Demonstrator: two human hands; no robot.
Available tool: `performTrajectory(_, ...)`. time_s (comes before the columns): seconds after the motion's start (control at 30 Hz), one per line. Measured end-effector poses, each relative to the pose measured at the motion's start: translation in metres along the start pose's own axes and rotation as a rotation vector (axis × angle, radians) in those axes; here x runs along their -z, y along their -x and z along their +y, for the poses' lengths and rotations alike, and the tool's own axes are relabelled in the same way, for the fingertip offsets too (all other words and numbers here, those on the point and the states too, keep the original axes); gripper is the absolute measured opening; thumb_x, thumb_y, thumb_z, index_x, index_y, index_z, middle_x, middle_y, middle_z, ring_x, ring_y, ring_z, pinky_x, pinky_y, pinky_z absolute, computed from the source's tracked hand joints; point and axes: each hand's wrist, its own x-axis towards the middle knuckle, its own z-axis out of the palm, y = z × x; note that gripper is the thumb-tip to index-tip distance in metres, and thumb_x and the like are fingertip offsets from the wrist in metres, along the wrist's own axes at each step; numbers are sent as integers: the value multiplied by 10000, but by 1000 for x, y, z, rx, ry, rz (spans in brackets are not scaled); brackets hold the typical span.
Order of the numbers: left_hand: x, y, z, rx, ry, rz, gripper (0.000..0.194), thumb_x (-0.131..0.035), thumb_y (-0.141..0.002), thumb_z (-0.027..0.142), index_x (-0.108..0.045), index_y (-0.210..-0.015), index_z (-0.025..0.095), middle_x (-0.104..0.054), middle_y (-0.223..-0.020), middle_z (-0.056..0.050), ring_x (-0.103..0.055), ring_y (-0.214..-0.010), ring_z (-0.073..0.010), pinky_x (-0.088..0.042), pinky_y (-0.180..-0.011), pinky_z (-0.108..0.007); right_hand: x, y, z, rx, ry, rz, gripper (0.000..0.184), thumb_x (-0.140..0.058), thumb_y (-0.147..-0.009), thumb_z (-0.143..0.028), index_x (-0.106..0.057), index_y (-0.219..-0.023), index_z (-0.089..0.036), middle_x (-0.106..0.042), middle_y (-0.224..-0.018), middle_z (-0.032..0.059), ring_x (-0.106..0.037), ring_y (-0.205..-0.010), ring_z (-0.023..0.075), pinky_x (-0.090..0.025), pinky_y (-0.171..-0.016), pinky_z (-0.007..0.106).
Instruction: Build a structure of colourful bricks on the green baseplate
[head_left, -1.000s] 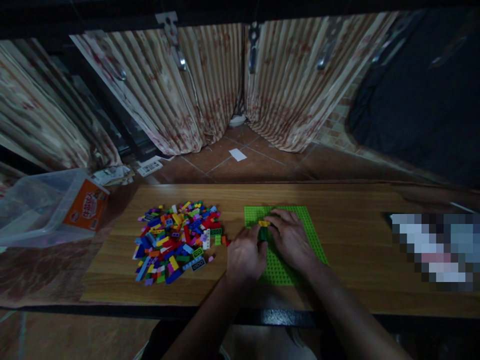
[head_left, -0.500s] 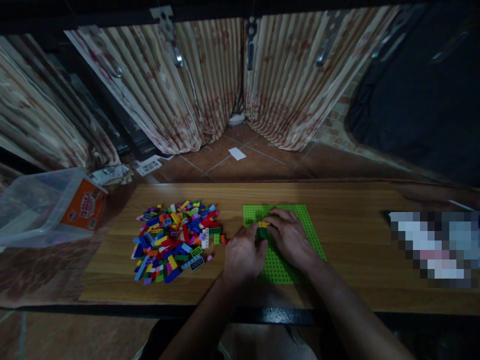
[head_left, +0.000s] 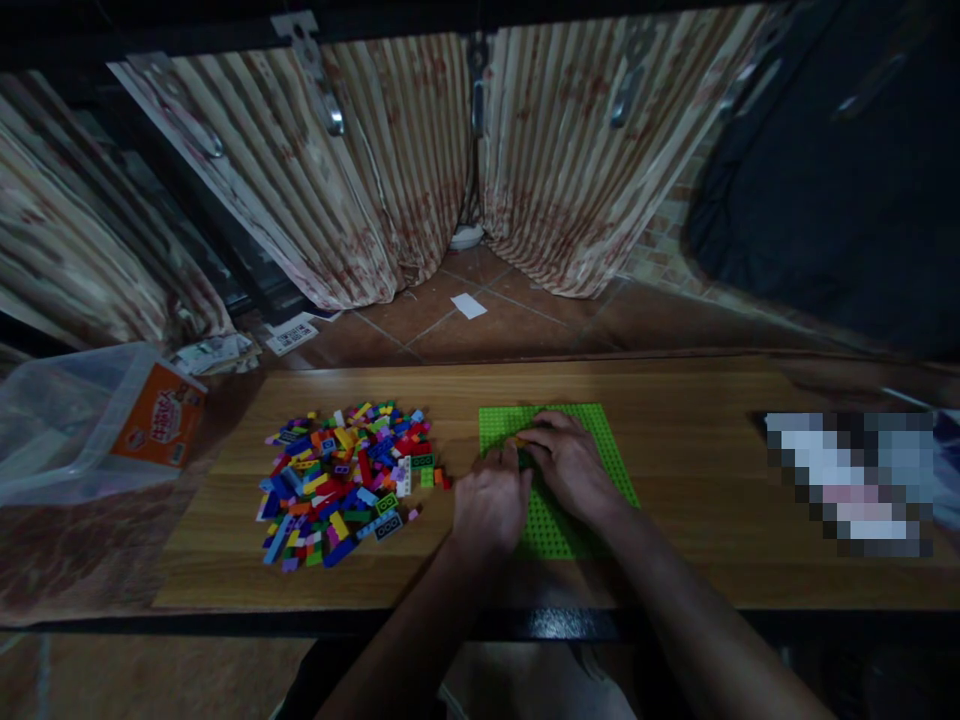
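Both hands meet over a light green studded baseplate (head_left: 555, 530) on the wooden table. A small yellow brick (head_left: 519, 442) shows between the fingertips, with a dark green brick (head_left: 524, 457) just under it, mostly covered. My left hand (head_left: 491, 505) is closed around these bricks from the left, its fingers bent over them. From the right, my right hand (head_left: 570, 465) lies low over the baseplate with its thumb and fingertips closed against the yellow brick. Whether the bricks are seated on the studs is hidden by the fingers.
Left of the baseplate lies a heap of loose coloured bricks (head_left: 345, 480). A clear plastic bin (head_left: 75, 430) with an orange label stands beyond the table's left end. A blurred-out object (head_left: 840, 480) lies at the right. Striped curtains (head_left: 390, 180) hang behind the table (head_left: 697, 480).
My left fingers have curled further over the yellow and green bricks, hiding most of them. The right hand stays against them. The whole view has shifted slightly.
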Motion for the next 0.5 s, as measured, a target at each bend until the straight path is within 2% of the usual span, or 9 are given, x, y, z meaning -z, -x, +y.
performTrajectory(0.23, 0, -2, 1, -5, -21, -41, 454, -411, -972, 308, -455, -1386, 128, -655, -1158, -142, -656, -1016, -243, -549, -766, -306, -6, 1, 3, -14, -18, 35, 243, -545, -888, -211, -763, -984, -257, -630, -1154, 86, -541, -1114, 252, -450, -960, 427)
performTrajectory(0.5, -1, -2, -1, -14, 50, -18, 459, -417, -959, 291, -454, -1384, 124, -653, -1146, -148, -651, -1016, -266, -552, -767, -342, -6, 2, 3, -12, -1, 39, 251, -535, -893, -217, -759, -1001, -254, -622, -1178, 90, -543, -1122, 254, -456, -969, 447)
